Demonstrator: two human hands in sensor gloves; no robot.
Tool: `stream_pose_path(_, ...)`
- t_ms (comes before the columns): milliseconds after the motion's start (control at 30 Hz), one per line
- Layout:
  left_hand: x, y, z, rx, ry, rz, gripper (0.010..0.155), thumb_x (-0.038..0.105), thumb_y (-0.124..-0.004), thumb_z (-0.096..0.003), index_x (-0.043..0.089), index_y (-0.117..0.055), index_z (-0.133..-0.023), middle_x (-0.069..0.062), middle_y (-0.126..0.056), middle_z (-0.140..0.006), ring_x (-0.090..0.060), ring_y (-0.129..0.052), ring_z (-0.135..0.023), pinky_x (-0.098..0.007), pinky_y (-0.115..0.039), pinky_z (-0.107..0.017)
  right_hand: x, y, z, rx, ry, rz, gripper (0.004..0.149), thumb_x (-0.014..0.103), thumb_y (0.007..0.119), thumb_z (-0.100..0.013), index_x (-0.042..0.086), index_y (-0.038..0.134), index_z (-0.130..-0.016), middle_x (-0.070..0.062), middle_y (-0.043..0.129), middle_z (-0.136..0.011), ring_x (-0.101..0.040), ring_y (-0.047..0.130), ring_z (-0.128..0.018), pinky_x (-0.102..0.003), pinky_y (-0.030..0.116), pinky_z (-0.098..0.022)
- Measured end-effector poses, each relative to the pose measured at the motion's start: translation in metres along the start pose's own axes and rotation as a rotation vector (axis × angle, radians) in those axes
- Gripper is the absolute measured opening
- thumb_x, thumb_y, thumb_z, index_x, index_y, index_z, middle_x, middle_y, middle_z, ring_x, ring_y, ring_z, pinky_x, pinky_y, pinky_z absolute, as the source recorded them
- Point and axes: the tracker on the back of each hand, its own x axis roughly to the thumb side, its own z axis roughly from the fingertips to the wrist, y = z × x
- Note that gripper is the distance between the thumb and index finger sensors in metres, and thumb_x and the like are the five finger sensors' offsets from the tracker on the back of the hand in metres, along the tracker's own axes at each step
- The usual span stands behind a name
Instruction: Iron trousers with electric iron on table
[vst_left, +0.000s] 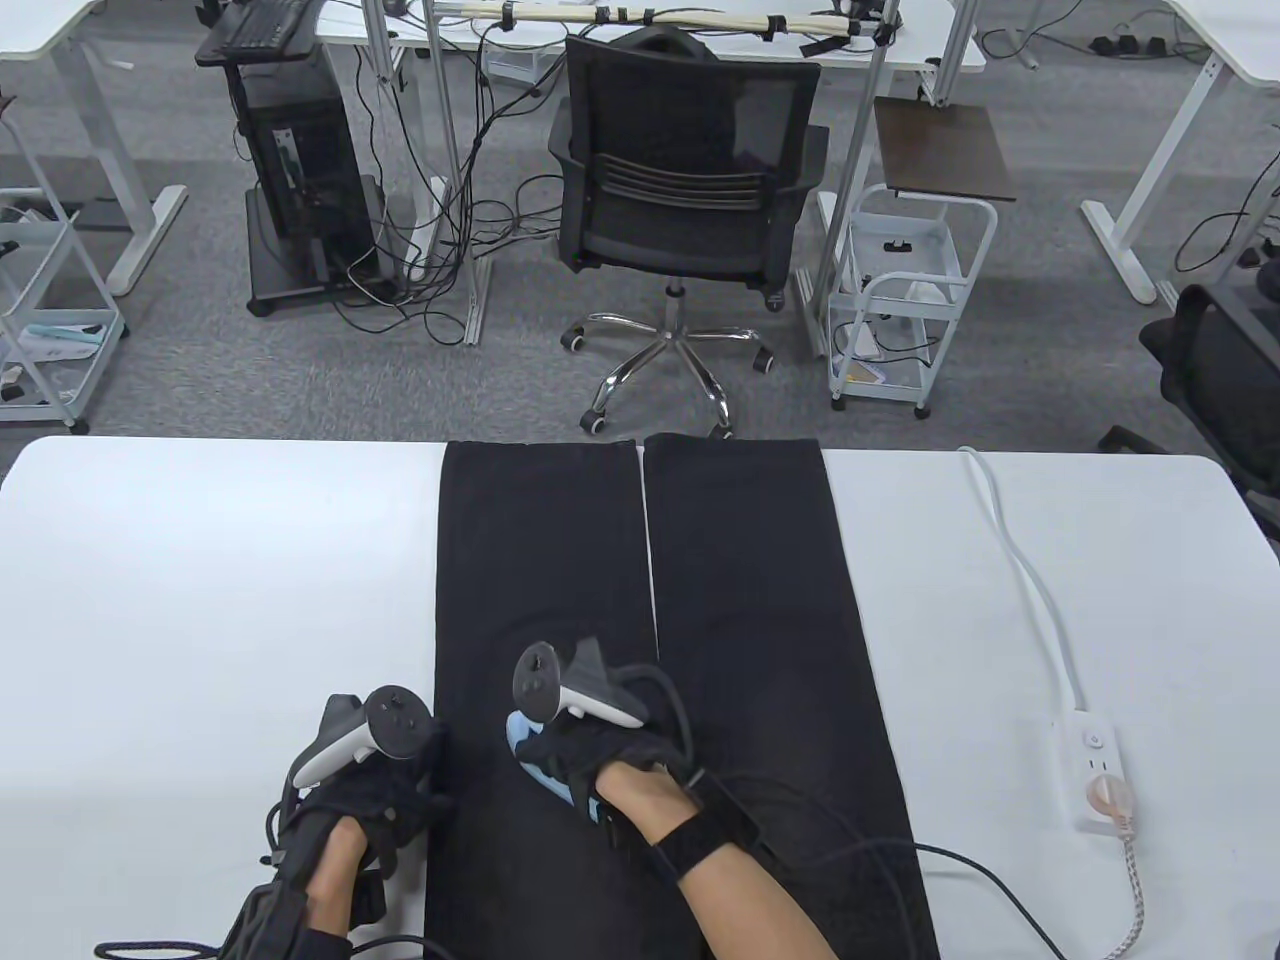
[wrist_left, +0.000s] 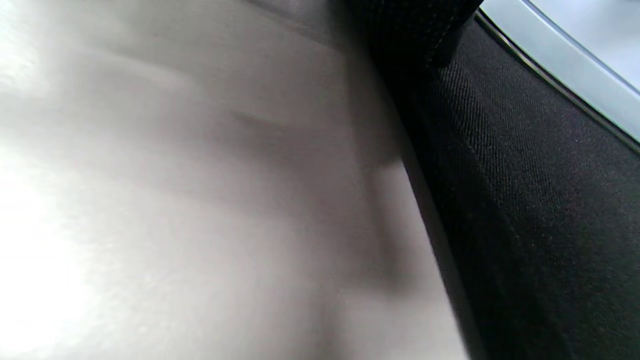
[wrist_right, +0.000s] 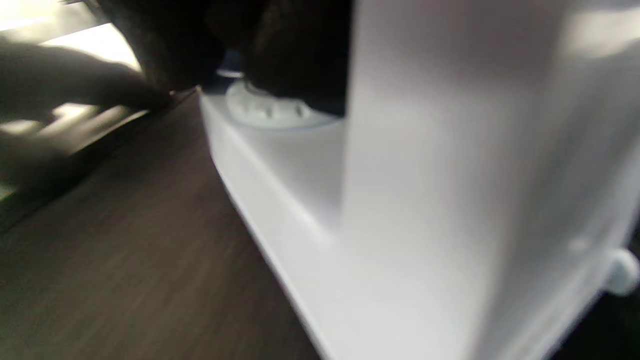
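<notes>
Black trousers (vst_left: 740, 600) lie flat on the white table (vst_left: 200, 580), legs pointing away from me. My right hand (vst_left: 590, 755) grips the handle of a light blue electric iron (vst_left: 540, 765) that rests on the left trouser leg near the front. The iron's pale body fills the right wrist view (wrist_right: 400, 200), blurred, above dark fabric (wrist_right: 125, 250). My left hand (vst_left: 385, 790) rests at the left edge of the trousers, fingers on the cloth. The left wrist view shows the table top (wrist_left: 175, 200) and the trouser edge (wrist_left: 540, 210).
A white power strip (vst_left: 1095, 765) with a plug in it lies at the right of the table, its white cable (vst_left: 1030, 570) running to the far edge. A black cable (vst_left: 960, 860) trails from the iron. An office chair (vst_left: 685, 180) stands beyond the table.
</notes>
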Motion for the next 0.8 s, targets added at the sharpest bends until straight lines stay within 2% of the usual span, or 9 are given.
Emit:
stream_pose_path(233, 0.000, -0.001, 0.000, 0.001, -0.003, 0.003, 0.091, 0.041, -0.074, -0.0559, 0.020, -0.007, -0.114, -0.021, 0.013, -0.111, -0.056, 0.012, -0.097, -0.081, -0.010, -0.061, 0.029, 0.030, 0.064, 0.044, -0.197, 0.085, 0.054, 0.053, 0.077, -0.052, 0.006, 0.069, -0.078, 0.007, 0.090, -0.042, -0.006, 0.096, -0.024, -0.036, 0.090, -0.026)
stream_pose_path(333, 0.000, -0.001, 0.000, 0.002, -0.002, 0.002, 0.091, 0.041, -0.074, -0.0559, 0.020, -0.007, -0.114, -0.021, 0.013, -0.112, -0.056, 0.012, -0.097, -0.081, -0.010, -0.062, 0.034, 0.037, 0.080, 0.043, -0.246, 0.105, 0.054, 0.053, 0.077, -0.052, 0.007, 0.070, -0.078, 0.007, 0.090, -0.043, -0.006, 0.096, -0.024, -0.036, 0.090, -0.027)
stream_pose_path(467, 0.000, -0.001, 0.001, 0.008, 0.000, -0.006, 0.090, 0.041, -0.074, -0.0557, 0.020, -0.008, -0.114, -0.021, 0.012, -0.112, -0.056, 0.011, -0.097, -0.081, -0.011, -0.062, 0.031, 0.037, 0.081, 0.003, -0.274, 0.089, 0.055, 0.054, 0.078, -0.051, 0.006, 0.072, -0.077, 0.007, 0.091, -0.042, -0.006, 0.096, -0.023, -0.036, 0.090, -0.025)
stream_pose_path(600, 0.001, 0.000, 0.002, 0.036, 0.000, -0.031, 0.090, 0.041, -0.075, -0.0551, 0.019, -0.011, -0.115, -0.022, 0.008, -0.114, -0.057, 0.006, -0.099, -0.081, -0.015, -0.063, 0.012, 0.032, 0.091, -0.123, -0.285, -0.023, 0.055, 0.054, 0.078, -0.050, 0.007, 0.073, -0.077, 0.007, 0.092, -0.042, -0.007, 0.098, -0.024, -0.037, 0.091, -0.025)
stream_pose_path(700, 0.001, -0.001, 0.002, 0.054, -0.001, -0.038, 0.090, 0.042, -0.075, -0.0548, 0.018, -0.012, -0.115, -0.022, 0.005, -0.114, -0.057, 0.004, -0.100, -0.081, -0.017, -0.064, -0.020, 0.019, 0.104, -0.240, -0.256, -0.151, 0.054, 0.054, 0.077, -0.050, 0.007, 0.073, -0.077, 0.005, 0.092, -0.044, -0.009, 0.099, -0.027, -0.039, 0.091, -0.027)
stream_pose_path(800, 0.003, 0.000, 0.004, 0.090, -0.014, -0.062, 0.090, 0.042, -0.077, -0.0547, 0.020, -0.014, -0.115, -0.024, 0.000, -0.116, -0.058, -0.002, -0.102, -0.081, -0.021, -0.065, -0.054, 0.001, 0.121, -0.369, -0.190, -0.162, 0.054, 0.053, 0.077, -0.050, 0.007, 0.072, -0.078, 0.005, 0.093, -0.045, -0.010, 0.101, -0.030, -0.040, 0.091, -0.029)
